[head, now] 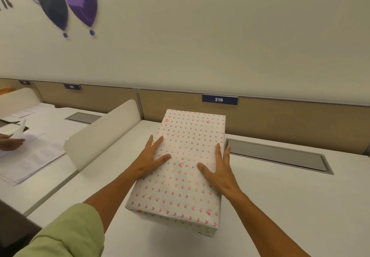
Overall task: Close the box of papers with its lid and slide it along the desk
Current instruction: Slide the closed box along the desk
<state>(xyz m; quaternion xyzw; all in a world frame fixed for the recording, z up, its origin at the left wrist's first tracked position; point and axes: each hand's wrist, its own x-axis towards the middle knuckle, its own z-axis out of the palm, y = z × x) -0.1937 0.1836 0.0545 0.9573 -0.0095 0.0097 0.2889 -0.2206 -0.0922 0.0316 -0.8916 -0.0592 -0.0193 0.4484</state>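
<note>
Item: box (180,166), oblong, covered in white paper with small pink hearts. Lid on; its top face sits level and its skirt reaches down the near end, so the closing step looks done. No papers visible; contents hidden.

Position: on the white desk (280,206), middle of the bay marked by the number plate (219,99) reading 216. The long axis runs near to far, the far end tilted slightly right and close to the wooden back panel (290,120); whether it touches cannot be told. A recessed cable hatch (280,156) lies just right of the box. A white divider (104,134) stands to its left.

Hands: both flat, fingers spread wide, gripping nothing. The left hand (152,160) rests on the lid's left edge, with outer fingers over the side. The right hand (218,168) lies on the right edge, with outer fingers over that side. Both sit at about mid-length, equally near.

Key relation: the box lies directly ahead, between the hands, with its length pointing away from the person. Little room remains at the far end, so a slide probably goes sideways or back towards the near edge.

Also present: printed sheets (34,160) on the neighbouring desk at left, and another person's hand (11,142) holding paper there.
</note>
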